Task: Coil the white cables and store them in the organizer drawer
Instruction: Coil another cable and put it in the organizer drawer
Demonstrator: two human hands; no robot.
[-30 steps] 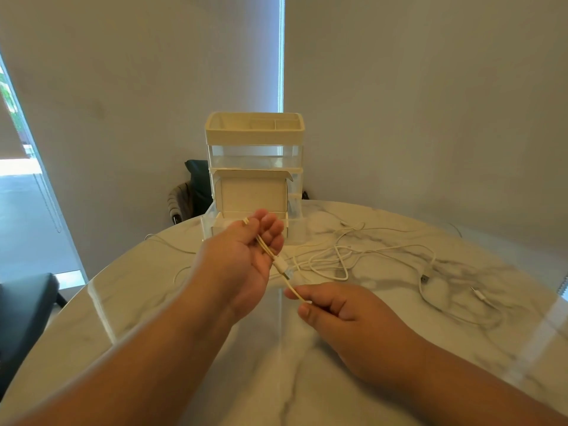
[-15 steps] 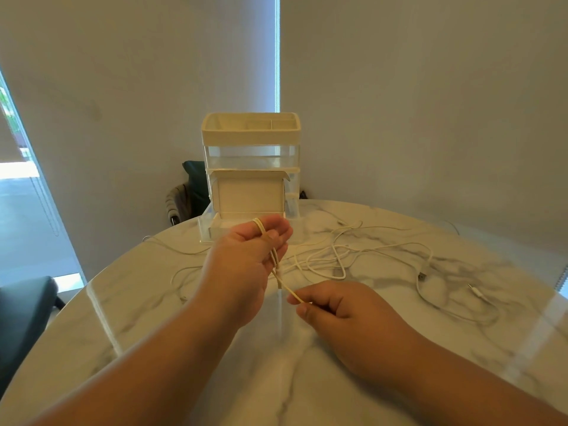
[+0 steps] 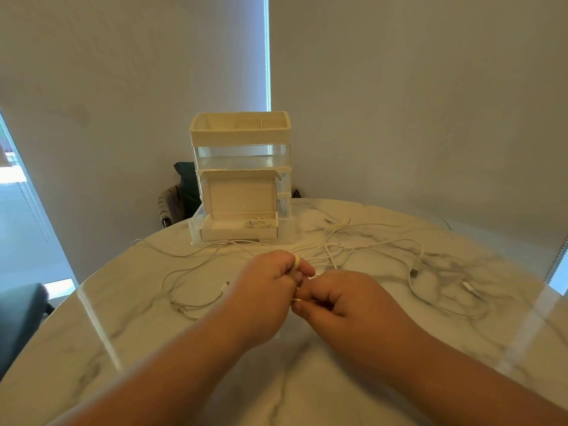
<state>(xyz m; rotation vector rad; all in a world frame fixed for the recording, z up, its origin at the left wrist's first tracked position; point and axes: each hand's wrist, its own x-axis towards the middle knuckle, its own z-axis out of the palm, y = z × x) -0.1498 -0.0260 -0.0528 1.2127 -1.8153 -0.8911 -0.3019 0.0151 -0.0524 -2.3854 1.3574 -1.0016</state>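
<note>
Head view: both hands meet low over the marble worktop (image 3: 123, 333), in front of the organizer (image 3: 241, 133). The left hand (image 3: 267, 293) is clenched, knuckles up, with a white cable (image 3: 297, 262) looped round one of its fingers. The right hand (image 3: 347, 302) is just beside it, the two touching at the fingertips, and pinches the same cable between thumb and forefinger close under the left hand's fingers.

The organizer stands upright at the far edge of the worktop: a cream tray with compartments on top and clear tiers below. Its bottom drawer (image 3: 289, 232) is pulled out toward the person. A white box (image 3: 238, 233) sits in the drawer with its lid raised, and a small coiled cable (image 3: 260, 223) lies inside it toward the right.

More loose white cables (image 3: 331, 253) lie tangled on the worktop between the hands and the organizer and trail off to the right, where a USB plug (image 3: 414, 273) rests flat. Another strand curves across the left side and ends in a small plug (image 3: 226, 283) near the left wrist.

A dark chair (image 3: 18, 318) shows at the left edge, well apart from the cables. Any print on the box or the organizer is too small to read.
</note>
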